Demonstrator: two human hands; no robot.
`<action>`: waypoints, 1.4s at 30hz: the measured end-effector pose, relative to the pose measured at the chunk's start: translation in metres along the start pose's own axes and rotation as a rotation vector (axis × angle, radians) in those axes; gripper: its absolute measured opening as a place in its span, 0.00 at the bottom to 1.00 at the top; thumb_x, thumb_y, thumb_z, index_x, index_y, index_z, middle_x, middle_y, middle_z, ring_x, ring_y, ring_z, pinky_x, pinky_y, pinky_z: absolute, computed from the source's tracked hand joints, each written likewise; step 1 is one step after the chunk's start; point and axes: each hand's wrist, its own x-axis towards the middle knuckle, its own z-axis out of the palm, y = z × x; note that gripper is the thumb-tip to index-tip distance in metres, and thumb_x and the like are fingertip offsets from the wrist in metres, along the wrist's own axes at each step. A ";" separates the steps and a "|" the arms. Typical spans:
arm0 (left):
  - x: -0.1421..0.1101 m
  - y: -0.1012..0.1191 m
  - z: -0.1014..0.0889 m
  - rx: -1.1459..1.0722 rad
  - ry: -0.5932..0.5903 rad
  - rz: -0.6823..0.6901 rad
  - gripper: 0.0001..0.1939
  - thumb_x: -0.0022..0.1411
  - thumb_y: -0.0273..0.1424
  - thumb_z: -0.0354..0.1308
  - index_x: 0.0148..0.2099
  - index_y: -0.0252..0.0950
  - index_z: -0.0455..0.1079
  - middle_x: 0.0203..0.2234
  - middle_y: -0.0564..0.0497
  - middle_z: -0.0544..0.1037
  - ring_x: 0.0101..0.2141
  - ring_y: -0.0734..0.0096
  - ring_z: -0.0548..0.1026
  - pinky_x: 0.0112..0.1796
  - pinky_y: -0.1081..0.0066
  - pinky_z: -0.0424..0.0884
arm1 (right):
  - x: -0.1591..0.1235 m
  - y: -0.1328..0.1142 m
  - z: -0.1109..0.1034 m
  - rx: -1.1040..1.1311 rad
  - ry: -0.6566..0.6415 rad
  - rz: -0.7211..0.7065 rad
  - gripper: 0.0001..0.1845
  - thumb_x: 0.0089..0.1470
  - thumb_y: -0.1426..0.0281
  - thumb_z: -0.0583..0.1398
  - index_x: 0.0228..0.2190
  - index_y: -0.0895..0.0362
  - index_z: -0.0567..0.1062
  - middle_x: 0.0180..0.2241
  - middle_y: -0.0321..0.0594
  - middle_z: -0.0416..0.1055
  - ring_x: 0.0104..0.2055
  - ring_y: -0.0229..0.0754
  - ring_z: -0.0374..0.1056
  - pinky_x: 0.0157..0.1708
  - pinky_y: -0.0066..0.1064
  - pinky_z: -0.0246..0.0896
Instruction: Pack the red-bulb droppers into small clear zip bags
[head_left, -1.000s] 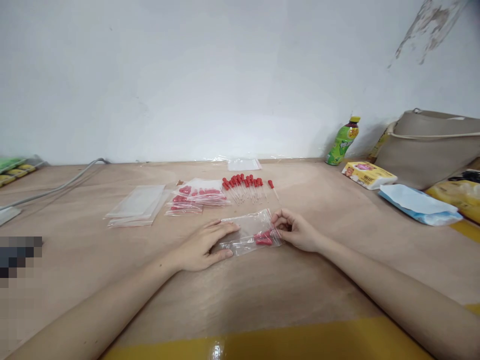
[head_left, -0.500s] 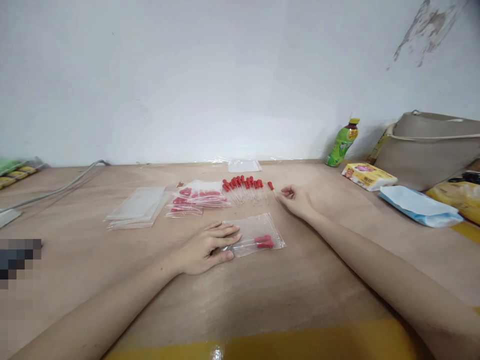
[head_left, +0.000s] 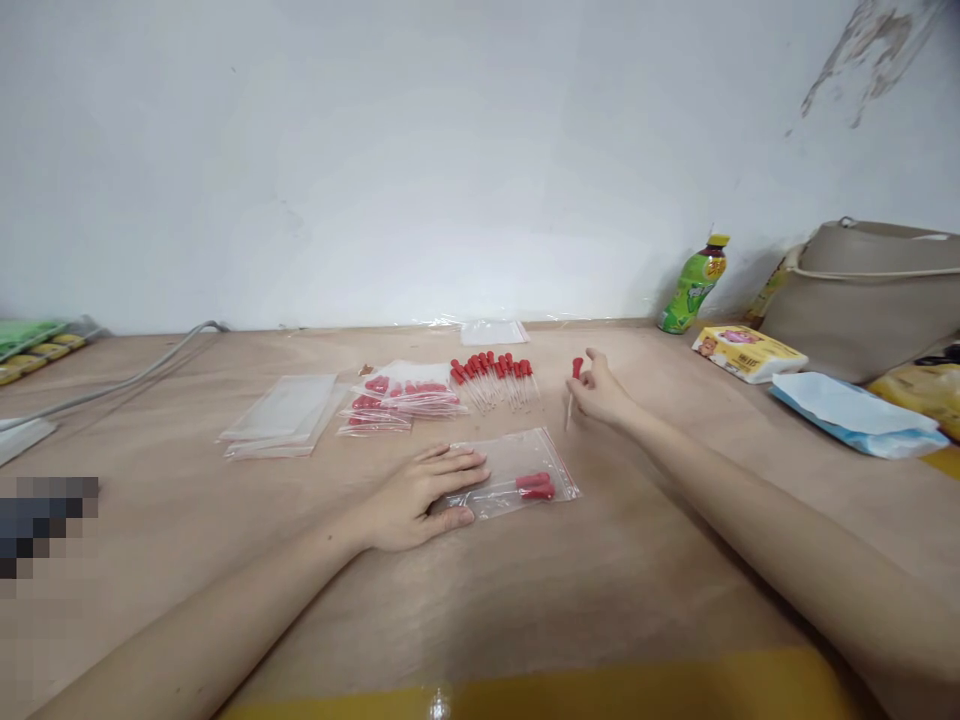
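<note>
Pressing with left hand [head_left: 420, 500], open and palm down, on the left end of the clear bag [head_left: 510, 458]; pinching with right hand [head_left: 604, 392] the single red-topped stick [head_left: 577, 368], to the right of this bag. Behind, can see pale wall [head_left: 375, 160], and below it brown table [head_left: 465, 590]. At far right, can find grey-beige bag [head_left: 862, 315], with blue-white packet [head_left: 855, 412], yellow tissue pack [head_left: 750, 352] and green bottle [head_left: 691, 293] near it. To the left, lying flat, flat clear bags [head_left: 281, 412]; beside them, overlapping, filled bags [head_left: 405, 395]. To the right of these, spread like fan, loose red-topped sticks [head_left: 491, 372]. Inside the clear bag, showing at its right end, red tops [head_left: 535, 486].
</note>
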 end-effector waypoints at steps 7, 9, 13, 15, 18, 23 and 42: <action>0.000 0.000 0.000 -0.011 0.025 0.002 0.24 0.63 0.41 0.50 0.60 0.44 0.55 0.58 0.50 0.59 0.57 0.62 0.57 0.56 0.57 0.50 | -0.063 0.000 0.004 0.479 0.028 0.175 0.35 0.43 0.70 0.57 0.51 0.53 0.47 0.21 0.27 0.60 0.18 0.35 0.63 0.20 0.29 0.64; 0.000 0.000 -0.001 -0.011 0.025 0.000 0.24 0.63 0.41 0.50 0.60 0.44 0.55 0.58 0.50 0.59 0.57 0.63 0.57 0.57 0.57 0.50 | -0.067 0.003 0.005 0.492 0.067 0.159 0.31 0.43 0.69 0.57 0.48 0.52 0.49 0.21 0.26 0.59 0.18 0.33 0.62 0.19 0.27 0.63; -0.001 -0.001 0.000 -0.010 0.017 -0.004 0.24 0.63 0.41 0.49 0.60 0.44 0.55 0.58 0.51 0.59 0.58 0.65 0.56 0.57 0.58 0.49 | -0.064 0.011 0.000 0.486 0.132 0.084 0.29 0.43 0.67 0.58 0.45 0.51 0.51 0.23 0.25 0.57 0.16 0.29 0.59 0.16 0.24 0.60; -0.001 -0.002 0.001 -0.009 0.015 -0.001 0.24 0.63 0.41 0.49 0.60 0.44 0.54 0.58 0.51 0.58 0.58 0.65 0.56 0.57 0.58 0.49 | -0.063 0.013 -0.002 0.483 0.148 0.069 0.29 0.42 0.66 0.59 0.45 0.51 0.51 0.24 0.25 0.58 0.17 0.30 0.60 0.17 0.24 0.61; -0.001 -0.003 0.001 -0.002 0.017 0.007 0.24 0.64 0.41 0.49 0.61 0.45 0.54 0.58 0.51 0.58 0.58 0.64 0.56 0.57 0.58 0.48 | -0.067 0.011 -0.001 0.510 0.100 0.073 0.30 0.41 0.65 0.60 0.44 0.52 0.52 0.24 0.27 0.60 0.20 0.32 0.64 0.21 0.28 0.66; 0.000 -0.002 0.001 0.011 0.023 0.003 0.26 0.63 0.41 0.49 0.62 0.45 0.50 0.59 0.51 0.57 0.58 0.62 0.55 0.57 0.56 0.50 | -0.079 0.003 0.007 0.619 -0.119 0.069 0.23 0.45 0.61 0.59 0.40 0.51 0.56 0.28 0.32 0.65 0.28 0.37 0.70 0.34 0.37 0.68; 0.000 0.000 0.001 0.053 0.009 -0.018 0.29 0.64 0.42 0.48 0.63 0.43 0.46 0.60 0.50 0.54 0.59 0.61 0.52 0.56 0.57 0.51 | -0.083 0.003 0.010 0.251 -0.493 -0.123 0.18 0.43 0.58 0.61 0.33 0.59 0.73 0.27 0.40 0.74 0.28 0.39 0.68 0.29 0.32 0.63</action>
